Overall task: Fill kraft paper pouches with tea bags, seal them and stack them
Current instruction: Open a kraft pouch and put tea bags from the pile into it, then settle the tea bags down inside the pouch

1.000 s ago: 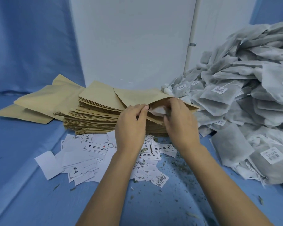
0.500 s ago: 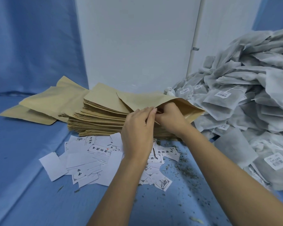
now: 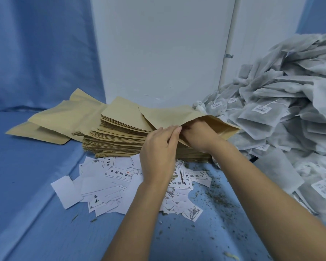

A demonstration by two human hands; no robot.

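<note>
guessing the risk here is a torn lip. the pouch (image 3: pixel 173 115) lies on top of the stack (image 3: pixel 120 136). left hand (image 3: pixel 158 147) has a pinch grip on its upper edge. right hand (image 3: pixel 198 136) has its fingers buried in the mouth, so i can't tell its grip. if i shove too hard, the paper could rip or the stack could slide onto the labels (image 3: pixel 120 176).

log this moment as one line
step: filling | left hand: fingertips on kraft pouch lip | right hand: fingers inside pouch mouth | pouch over pouch stack
</note>
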